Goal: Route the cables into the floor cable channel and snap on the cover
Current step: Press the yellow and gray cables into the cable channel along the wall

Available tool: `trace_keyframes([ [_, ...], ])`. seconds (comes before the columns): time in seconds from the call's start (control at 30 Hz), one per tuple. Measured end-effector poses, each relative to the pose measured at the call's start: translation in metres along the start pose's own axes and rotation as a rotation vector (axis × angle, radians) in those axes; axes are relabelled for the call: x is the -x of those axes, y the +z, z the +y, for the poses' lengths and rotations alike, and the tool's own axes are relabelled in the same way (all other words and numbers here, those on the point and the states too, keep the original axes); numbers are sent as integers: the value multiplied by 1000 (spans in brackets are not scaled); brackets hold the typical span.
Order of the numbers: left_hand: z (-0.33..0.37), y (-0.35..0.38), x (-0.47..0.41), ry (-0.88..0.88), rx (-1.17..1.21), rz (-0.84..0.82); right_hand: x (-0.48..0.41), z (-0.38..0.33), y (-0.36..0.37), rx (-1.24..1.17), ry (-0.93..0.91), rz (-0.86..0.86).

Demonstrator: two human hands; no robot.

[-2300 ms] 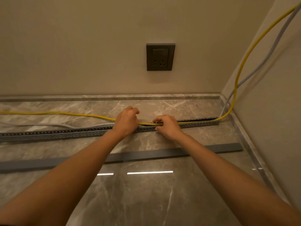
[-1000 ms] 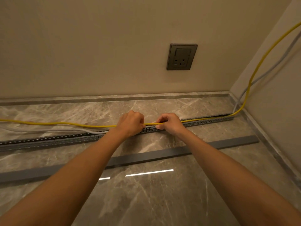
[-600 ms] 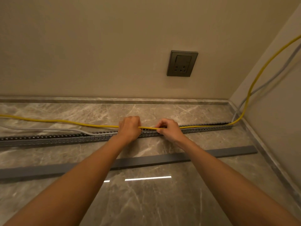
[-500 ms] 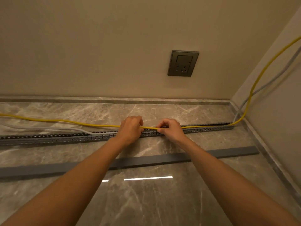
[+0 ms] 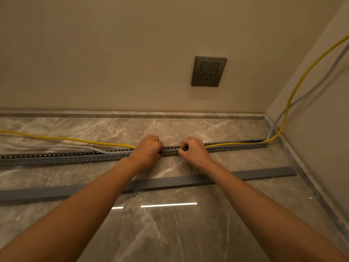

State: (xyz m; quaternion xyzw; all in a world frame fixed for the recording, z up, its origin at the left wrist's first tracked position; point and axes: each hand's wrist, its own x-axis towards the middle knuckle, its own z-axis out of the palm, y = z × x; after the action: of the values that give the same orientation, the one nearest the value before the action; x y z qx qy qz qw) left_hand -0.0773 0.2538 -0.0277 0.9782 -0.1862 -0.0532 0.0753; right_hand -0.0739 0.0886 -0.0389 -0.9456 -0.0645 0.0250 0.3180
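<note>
A grey slotted cable channel [image 5: 56, 157] runs left to right across the marble floor. My left hand [image 5: 149, 151] and my right hand [image 5: 192, 150] rest on its middle, both with fingers curled on the yellow cable [image 5: 66, 138]. Right of my hands the yellow cable lies inside the channel up to the corner, then climbs the right wall. Left of my hands it lies loose on the floor behind the channel, beside a white cable [image 5: 56, 147]. The flat grey cover [image 5: 170, 181] lies on the floor in front, under my forearms.
A dark wall socket [image 5: 208, 71] sits above the skirting. A grey cable [image 5: 311, 87] climbs the right wall next to the yellow one. The room corner is at the right end of the channel. Bare marble floor [image 5: 170, 224] lies near me.
The stretch of yellow cable between my hands has gone down into the channel and no longer shows above it. My hands have dropped onto the channel; the view shifted slightly.
</note>
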Motion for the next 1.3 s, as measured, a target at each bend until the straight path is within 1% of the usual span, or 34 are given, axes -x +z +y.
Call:
trace_keyframes([
  [0.1,-5,-3,1,-46,220,47,-1,-10,2,11,-53,-49],
  [0.17,-12,-8,3,-89,301,59,-1,-17,7,19,-74,-90],
  [0.27,-30,-12,6,-146,261,9,-1,-30,17,2,-100,-116],
  [0.43,-67,-21,21,-243,205,-66,-7,-59,36,59,-164,-171],
  [0.57,-97,-31,32,-273,325,-127,-13,-82,48,164,-226,-216],
  [0.63,-110,-36,36,-272,377,-156,-16,-92,53,148,-232,-238],
  [0.73,-123,-39,38,-267,387,-167,-18,-103,61,112,-213,-265],
  [0.83,-127,-35,35,-262,370,-132,-20,-106,63,58,-145,-244],
  [0.93,-125,-31,28,-255,323,-74,-23,-107,64,67,-113,-204],
  [1.03,-125,-27,24,-223,288,21,-29,-108,65,81,-65,-163],
  [1.17,-125,-25,18,-149,289,161,-41,-106,59,168,-28,-131],
  [1.3,-130,-21,11,-89,245,200,-48,-104,56,274,-36,-120],
])
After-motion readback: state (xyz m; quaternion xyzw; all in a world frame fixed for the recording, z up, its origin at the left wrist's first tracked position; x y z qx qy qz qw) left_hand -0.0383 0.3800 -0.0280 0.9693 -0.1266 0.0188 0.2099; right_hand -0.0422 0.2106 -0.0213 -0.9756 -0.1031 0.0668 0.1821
